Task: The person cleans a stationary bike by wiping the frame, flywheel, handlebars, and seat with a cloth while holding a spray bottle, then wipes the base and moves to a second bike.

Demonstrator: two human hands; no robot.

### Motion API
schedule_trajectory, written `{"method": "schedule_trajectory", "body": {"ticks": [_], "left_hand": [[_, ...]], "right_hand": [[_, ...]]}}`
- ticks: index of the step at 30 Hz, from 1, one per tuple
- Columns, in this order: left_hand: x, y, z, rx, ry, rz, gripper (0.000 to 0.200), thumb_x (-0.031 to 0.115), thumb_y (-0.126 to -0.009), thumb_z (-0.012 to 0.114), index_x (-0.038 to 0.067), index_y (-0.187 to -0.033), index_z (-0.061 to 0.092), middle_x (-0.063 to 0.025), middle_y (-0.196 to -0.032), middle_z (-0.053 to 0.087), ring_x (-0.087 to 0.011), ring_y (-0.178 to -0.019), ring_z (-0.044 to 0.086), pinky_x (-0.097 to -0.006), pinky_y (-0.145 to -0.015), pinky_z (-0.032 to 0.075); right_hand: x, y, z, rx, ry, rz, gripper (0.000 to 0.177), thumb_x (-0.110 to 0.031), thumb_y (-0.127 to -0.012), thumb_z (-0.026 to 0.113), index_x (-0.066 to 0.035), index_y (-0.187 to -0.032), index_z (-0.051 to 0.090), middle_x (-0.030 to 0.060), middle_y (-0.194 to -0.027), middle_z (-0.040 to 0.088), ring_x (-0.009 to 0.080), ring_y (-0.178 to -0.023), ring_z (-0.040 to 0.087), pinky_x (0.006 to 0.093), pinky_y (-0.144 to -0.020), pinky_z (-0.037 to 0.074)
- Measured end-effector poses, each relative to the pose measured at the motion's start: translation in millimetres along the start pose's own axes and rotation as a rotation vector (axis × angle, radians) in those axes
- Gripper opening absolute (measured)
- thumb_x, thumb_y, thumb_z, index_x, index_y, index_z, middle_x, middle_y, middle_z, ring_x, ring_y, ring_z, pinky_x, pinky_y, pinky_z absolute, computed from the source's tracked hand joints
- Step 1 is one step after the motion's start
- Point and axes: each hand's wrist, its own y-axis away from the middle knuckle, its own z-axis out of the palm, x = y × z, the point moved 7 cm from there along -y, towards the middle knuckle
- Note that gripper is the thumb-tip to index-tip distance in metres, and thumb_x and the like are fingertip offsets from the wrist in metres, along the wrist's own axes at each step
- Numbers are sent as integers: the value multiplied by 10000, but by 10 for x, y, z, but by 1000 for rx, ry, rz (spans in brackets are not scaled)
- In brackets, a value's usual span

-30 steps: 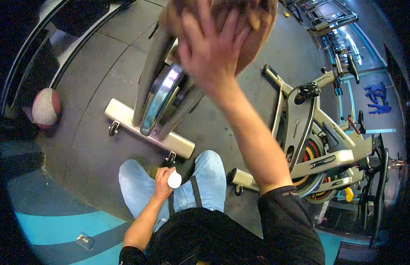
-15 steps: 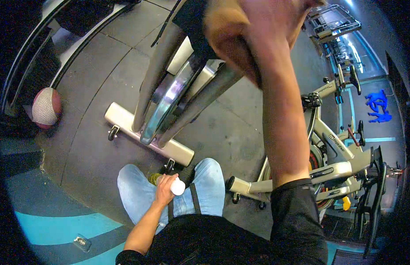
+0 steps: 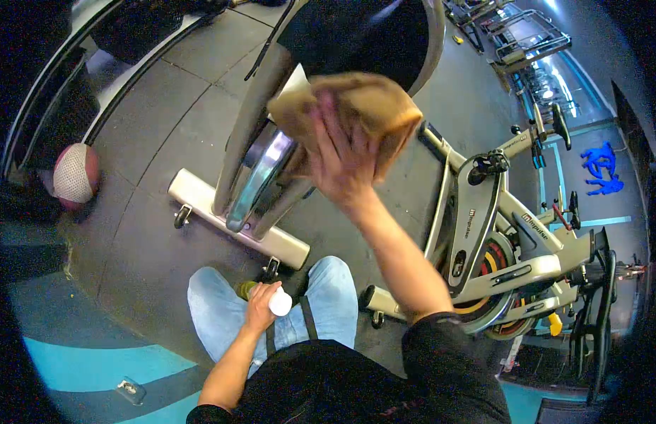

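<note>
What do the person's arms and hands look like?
The right sleeve and left sleeve are plain black and stop near the elbows, leaving the forearms bare. The right hand and left hand are bare too, without gloves.

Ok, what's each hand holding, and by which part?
Left hand: white-topped container, around its middle. Right hand: spread over the lower part of a brown cloth; exact grip blurred.

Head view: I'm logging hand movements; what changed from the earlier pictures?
Since half a second ago, the right hand and brown cloth have moved down and left in view, baring more of the dark panel. The left hand still holds the white-topped bottle; the ball stayed put.
</note>
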Motion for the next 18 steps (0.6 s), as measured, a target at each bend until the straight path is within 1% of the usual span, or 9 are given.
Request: {"method": "schedule_trajectory", "body": {"ticks": [2,3,5,7,9,11,12,15,18], "left_hand": [[63,-28,-33,3,-7,4,549,70,-635,757,44,-1160,598,-141,-988,637,-341,-954,597,-478,-952,426],[91,-38,-56,-2,-21,17,553,72,-629,761,44,-1158,599,-140,-982,637,-339,-945,596,-469,-936,432],[88,-35,-36,-1,-4,23,556,72,-625,762,46,-1157,601,-137,-973,637,-337,-934,594,-459,-915,434],[65,-42,0,-3,14,32,559,72,-621,763,49,-1155,602,-134,-964,636,-334,-922,592,-450,-894,437],[32,-46,61,-35,-33,15,558,79,-619,762,54,-1154,605,-126,-952,636,-328,-910,587,-440,-870,433],[29,-50,89,-27,-22,17,554,85,-623,761,56,-1153,605,-124,-952,637,-327,-915,587,-441,-876,432],[35,-63,74,-18,-16,18,549,91,-627,759,57,-1153,606,-122,-952,638,-326,-920,587,-443,-881,430],[40,-81,59,-27,-46,21,541,104,-638,758,59,-1156,605,-122,-954,638,-327,-924,586,-447,-883,429],[36,-66,61,6,-64,41,538,107,-642,757,61,-1156,603,-124,-958,637,-332,-922,585,-452,-883,426]], "right_hand": [[57,439,32,189,-132,121,439,-292,-871,557,-52,-1238,563,183,-1397,465,388,-1246,423,564,-1042,268],[66,610,105,187,-133,124,439,-292,-871,557,-52,-1238,563,183,-1397,465,388,-1246,423,564,-1042,268],[246,849,231,178,-458,294,384,-282,-909,515,-14,-1178,574,256,-1318,488,427,-1248,409,536,-1031,312],[315,760,192,156,-512,316,363,-244,-929,488,13,-1172,570,240,-1322,475,442,-1271,392,527,-1048,309],[388,553,186,244,-523,348,501,-252,-879,569,28,-1282,471,256,-1412,337,447,-1324,305,516,-1091,262],[399,354,126,317,-512,396,716,-271,-821,654,37,-1393,354,280,-1491,188,454,-1381,202,507,-1131,208],[385,344,123,293,-517,418,792,-278,-796,673,45,-1417,301,301,-1505,91,467,-1398,128,509,-1137,188],[454,386,243,170,-525,447,886,-300,-763,702,75,-1429,255,356,-1511,29,499,-1409,77,522,-1142,162],[625,306,80,322,-543,357,805,-333,-811,686,83,-1393,315,334,-1418,288,483,-1333,277,513,-1127,211]]}}
